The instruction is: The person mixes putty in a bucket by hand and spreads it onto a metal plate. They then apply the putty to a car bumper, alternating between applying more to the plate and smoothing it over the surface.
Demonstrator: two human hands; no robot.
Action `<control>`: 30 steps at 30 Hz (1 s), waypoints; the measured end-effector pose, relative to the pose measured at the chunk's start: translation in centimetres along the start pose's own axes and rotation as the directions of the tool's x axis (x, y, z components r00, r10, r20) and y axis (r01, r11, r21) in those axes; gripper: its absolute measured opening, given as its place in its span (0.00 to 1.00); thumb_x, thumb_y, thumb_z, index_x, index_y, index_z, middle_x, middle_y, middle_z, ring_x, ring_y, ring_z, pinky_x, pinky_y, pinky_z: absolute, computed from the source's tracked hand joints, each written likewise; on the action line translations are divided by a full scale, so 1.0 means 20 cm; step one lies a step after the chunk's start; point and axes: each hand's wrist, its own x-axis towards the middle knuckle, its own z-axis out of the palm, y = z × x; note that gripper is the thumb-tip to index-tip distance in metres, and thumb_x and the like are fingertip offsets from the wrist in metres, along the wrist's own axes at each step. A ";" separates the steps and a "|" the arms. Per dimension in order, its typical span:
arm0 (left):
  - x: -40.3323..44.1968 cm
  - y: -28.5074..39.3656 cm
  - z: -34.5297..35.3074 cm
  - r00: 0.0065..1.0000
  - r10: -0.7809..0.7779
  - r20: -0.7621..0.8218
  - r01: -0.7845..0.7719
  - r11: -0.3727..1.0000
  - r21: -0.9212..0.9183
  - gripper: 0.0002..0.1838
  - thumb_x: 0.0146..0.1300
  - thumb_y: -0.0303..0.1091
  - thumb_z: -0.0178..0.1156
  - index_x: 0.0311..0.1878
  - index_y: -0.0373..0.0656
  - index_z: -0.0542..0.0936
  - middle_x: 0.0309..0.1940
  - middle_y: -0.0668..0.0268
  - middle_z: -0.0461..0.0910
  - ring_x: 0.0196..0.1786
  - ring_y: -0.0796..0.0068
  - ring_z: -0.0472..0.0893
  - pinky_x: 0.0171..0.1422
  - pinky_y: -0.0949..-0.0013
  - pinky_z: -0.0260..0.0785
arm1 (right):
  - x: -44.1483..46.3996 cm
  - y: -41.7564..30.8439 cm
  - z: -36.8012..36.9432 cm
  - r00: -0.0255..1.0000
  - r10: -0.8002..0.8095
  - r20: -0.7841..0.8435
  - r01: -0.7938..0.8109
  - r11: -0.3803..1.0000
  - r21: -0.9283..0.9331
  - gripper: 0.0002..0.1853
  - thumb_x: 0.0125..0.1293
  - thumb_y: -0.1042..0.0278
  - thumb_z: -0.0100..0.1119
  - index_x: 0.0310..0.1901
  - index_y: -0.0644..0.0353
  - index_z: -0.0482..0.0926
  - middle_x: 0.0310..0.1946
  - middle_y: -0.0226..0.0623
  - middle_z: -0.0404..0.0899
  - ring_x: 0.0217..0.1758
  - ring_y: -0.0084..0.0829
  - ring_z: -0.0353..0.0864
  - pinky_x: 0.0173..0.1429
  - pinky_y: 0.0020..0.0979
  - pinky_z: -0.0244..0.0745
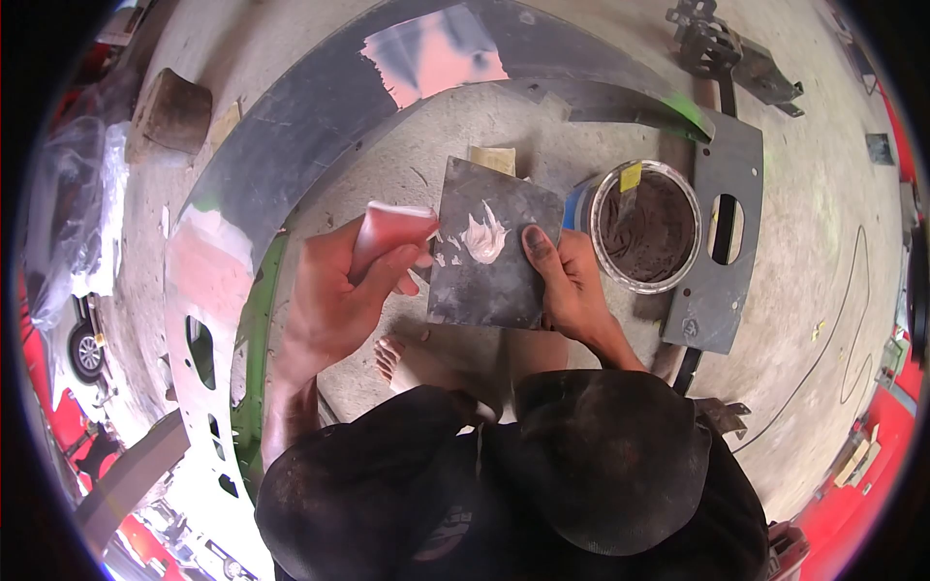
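My left hand (339, 281) grips a reddish flat spreader (390, 232) with a pale edge, held just left of a dark square plate. The thumb of my right hand (572, 281) presses on the plate's right side, with its fingers beneath. A dollop of pale pink paste (484, 235) lies on the dark plate (484, 295), with small smears beside it. Behind and around my hands curves a large dark car panel (291, 116), which bears a pink filler patch (436, 58) at the top and another (208, 257) at the left.
An open tin (649, 228) of dark material, with a yellow-tipped tool in it, stands right of the plate. Beyond it is a grey metal bracket (746, 184). A brown block (174, 111) and clear plastic sheeting (82, 194) are at the left. A thin cable (852, 290) lies at the right.
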 end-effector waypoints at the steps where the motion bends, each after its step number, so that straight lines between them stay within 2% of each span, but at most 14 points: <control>1: 0.00 0.01 0.00 1.000 -0.006 0.018 0.005 0.999 0.034 0.11 0.72 0.24 0.59 0.55 0.37 0.84 0.33 0.70 0.83 0.31 0.86 0.75 0.35 0.77 0.69 | 0.00 0.00 0.00 1.000 -0.002 -0.002 0.002 1.000 0.006 0.27 0.81 0.58 0.49 0.23 0.68 0.65 0.17 0.39 0.60 0.23 0.29 0.55 0.29 0.38 0.55; 6: 0.00 0.02 -0.02 0.997 0.022 0.076 -0.033 0.990 0.140 0.10 0.73 0.24 0.58 0.54 0.36 0.83 0.33 0.70 0.83 0.31 0.85 0.74 0.36 0.76 0.70 | 0.00 0.02 0.01 1.000 -0.006 -0.012 0.007 1.000 0.023 0.28 0.81 0.57 0.49 0.23 0.68 0.65 0.16 0.40 0.61 0.23 0.29 0.56 0.29 0.38 0.55; 9: 0.00 0.04 0.01 0.999 0.035 0.034 -0.039 0.991 0.125 0.08 0.73 0.23 0.57 0.49 0.32 0.82 0.33 0.64 0.82 0.29 0.83 0.77 0.33 0.76 0.70 | 0.00 0.02 0.01 1.000 -0.019 -0.014 0.019 0.999 0.039 0.28 0.81 0.56 0.49 0.22 0.68 0.65 0.17 0.41 0.62 0.22 0.29 0.57 0.29 0.38 0.56; 12: 0.00 0.01 0.03 1.000 0.001 -0.009 -0.001 0.997 0.078 0.08 0.72 0.24 0.58 0.50 0.32 0.82 0.31 0.66 0.82 0.29 0.82 0.77 0.32 0.75 0.71 | 0.00 0.03 0.00 1.000 -0.010 -0.002 0.010 1.000 0.029 0.28 0.81 0.56 0.49 0.22 0.69 0.66 0.17 0.41 0.63 0.23 0.29 0.57 0.29 0.38 0.56; 15: 0.00 0.03 0.04 1.000 0.001 -0.004 0.000 0.988 0.156 0.09 0.72 0.24 0.59 0.50 0.32 0.83 0.27 0.67 0.81 0.26 0.83 0.77 0.31 0.77 0.69 | 0.00 0.02 0.01 1.000 -0.017 -0.004 0.017 0.999 0.030 0.29 0.81 0.56 0.49 0.22 0.69 0.66 0.17 0.41 0.63 0.23 0.30 0.57 0.29 0.38 0.56; 18: -0.01 0.08 0.04 0.998 -0.054 0.013 0.049 0.973 0.225 0.10 0.72 0.25 0.59 0.53 0.35 0.85 0.32 0.67 0.86 0.29 0.86 0.77 0.35 0.76 0.73 | 0.00 0.02 0.01 1.000 -0.024 -0.009 0.024 0.999 0.042 0.29 0.81 0.57 0.49 0.22 0.69 0.66 0.17 0.41 0.63 0.23 0.30 0.57 0.29 0.38 0.56; 21: 0.00 0.07 0.07 0.999 0.009 -0.034 0.000 0.967 0.255 0.09 0.71 0.24 0.61 0.50 0.33 0.84 0.22 0.68 0.79 0.22 0.86 0.73 0.27 0.78 0.65 | 0.00 0.01 0.01 1.000 -0.017 -0.013 0.018 0.998 0.060 0.29 0.81 0.56 0.49 0.22 0.69 0.66 0.18 0.41 0.64 0.23 0.30 0.57 0.29 0.38 0.56; 30: 0.01 0.05 0.08 0.998 0.062 -0.014 -0.055 0.952 0.302 0.09 0.71 0.23 0.60 0.49 0.32 0.85 0.22 0.69 0.79 0.21 0.87 0.71 0.25 0.78 0.63 | 0.01 0.00 0.01 0.999 -0.042 0.010 0.042 0.998 0.055 0.28 0.82 0.54 0.47 0.25 0.69 0.69 0.18 0.39 0.66 0.23 0.29 0.60 0.30 0.37 0.59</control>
